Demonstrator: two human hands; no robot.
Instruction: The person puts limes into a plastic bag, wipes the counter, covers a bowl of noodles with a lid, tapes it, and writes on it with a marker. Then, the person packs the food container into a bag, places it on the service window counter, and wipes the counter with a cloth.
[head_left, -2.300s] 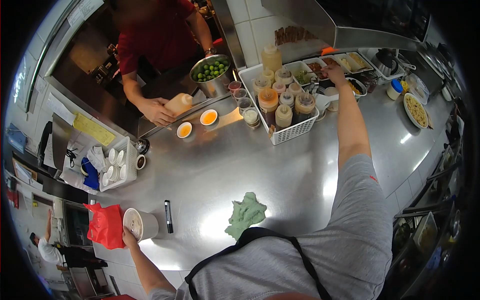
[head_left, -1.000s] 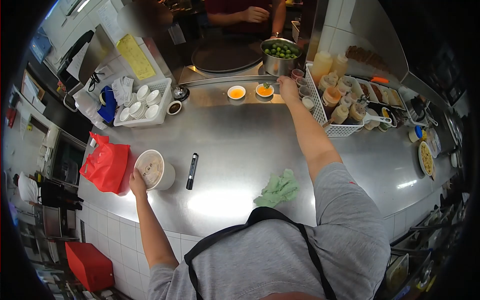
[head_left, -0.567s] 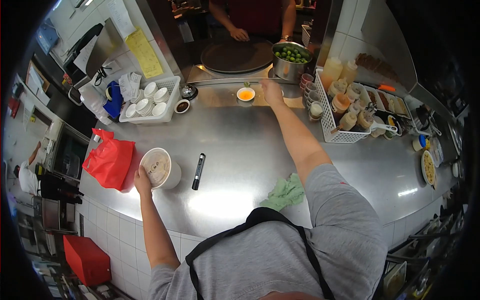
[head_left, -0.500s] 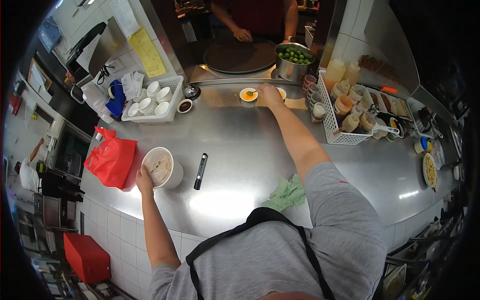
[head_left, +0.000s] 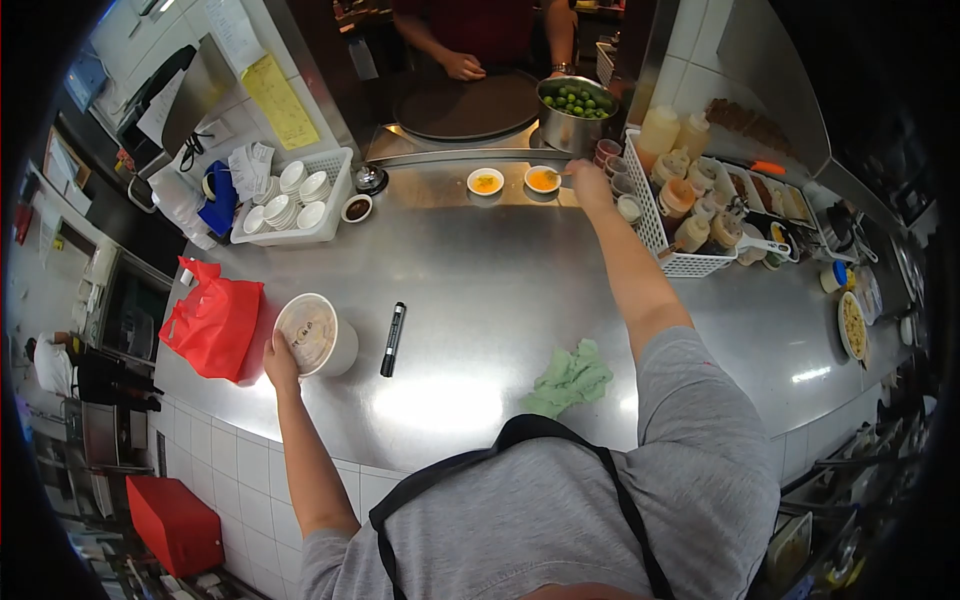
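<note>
My left hand [head_left: 281,361] is wrapped round the side of a white round tub [head_left: 342,350] with a translucent lid that has dark marks on it. At the back of the counter, my right hand [head_left: 589,181] pinches a small spoon [head_left: 563,173], its tip over a little white dish of orange-yellow sauce [head_left: 542,180]. A second white dish [head_left: 486,181] with similar sauce and greenish bits sits just left of it. Between my arms lies a black marker [head_left: 393,340]. A red plastic bag [head_left: 212,325] stands left of the tub.
A white basket of small dishes [head_left: 320,230] and a bell [head_left: 370,179] stand at the back left. Sauce bottles fill a white basket [head_left: 685,265] on the right. A green cloth [head_left: 570,380] lies near me. Across the pass, a person stands by a pot of green fruit [head_left: 575,130].
My right hand has moved right, carrying the spoon from the left sauce dish to the right one. My left hand stays on the tub. The view has shifted slightly.
</note>
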